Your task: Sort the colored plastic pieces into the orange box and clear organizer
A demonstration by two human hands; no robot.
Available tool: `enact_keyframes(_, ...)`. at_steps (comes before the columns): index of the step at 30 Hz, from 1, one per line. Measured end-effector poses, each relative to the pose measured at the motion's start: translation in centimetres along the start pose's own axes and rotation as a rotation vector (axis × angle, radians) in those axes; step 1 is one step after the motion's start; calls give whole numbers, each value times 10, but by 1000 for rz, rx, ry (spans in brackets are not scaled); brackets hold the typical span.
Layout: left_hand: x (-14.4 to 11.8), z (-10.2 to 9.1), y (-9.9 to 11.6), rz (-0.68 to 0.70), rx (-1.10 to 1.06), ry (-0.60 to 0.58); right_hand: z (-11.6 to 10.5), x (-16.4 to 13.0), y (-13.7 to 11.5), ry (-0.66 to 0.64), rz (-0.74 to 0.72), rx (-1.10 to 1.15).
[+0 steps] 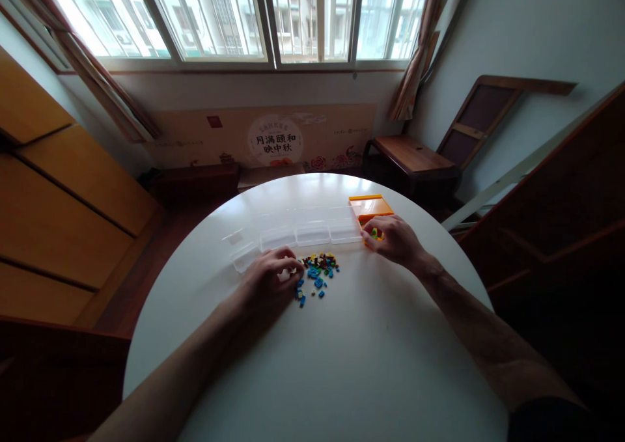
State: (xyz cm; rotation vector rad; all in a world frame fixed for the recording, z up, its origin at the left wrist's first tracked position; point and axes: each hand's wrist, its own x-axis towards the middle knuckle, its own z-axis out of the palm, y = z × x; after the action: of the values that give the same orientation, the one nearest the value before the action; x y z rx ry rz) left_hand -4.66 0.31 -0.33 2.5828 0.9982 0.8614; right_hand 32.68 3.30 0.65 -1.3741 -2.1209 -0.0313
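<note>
One round white table (342,364) bears everything. My left hand (271,276) rests curled, fingertips at the edge of one loose pile of small bricks (317,273), blue, yellow and dark; too many and too small to count, and I cannot tell whether it pinches one. My right hand (393,239) is closed on a small green-yellow piece (374,233) beside one orange box (370,207). Farther off, one row of clear compartments (303,230); contents indistinct.

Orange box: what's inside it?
The orange box shows bare orange floor at the back. The right hand covers its front, with a green-yellow piece at the fingertips.
</note>
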Motion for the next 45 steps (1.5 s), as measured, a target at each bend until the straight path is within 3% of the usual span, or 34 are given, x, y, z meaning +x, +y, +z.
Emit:
enact_keyframes(10, 0, -1, 5, -41, -65, 35, 5, 0, -23, 66, -143, 133)
enact_keyframes(21, 1, 12, 16, -79, -261, 46, 39, -15, -74, -100, -447, 348)
enact_keyframes(34, 3, 18, 20, -8, -258, 76, 38, -15, -77, -98, -511, 384)
enact_keyframes(41, 1, 23, 15, -45, -235, 46, 37, -16, -76, -98, -535, 390)
enact_keyframes(45, 2, 24, 19, -45, -222, 89, 36, -15, -77, -91, -538, 395)
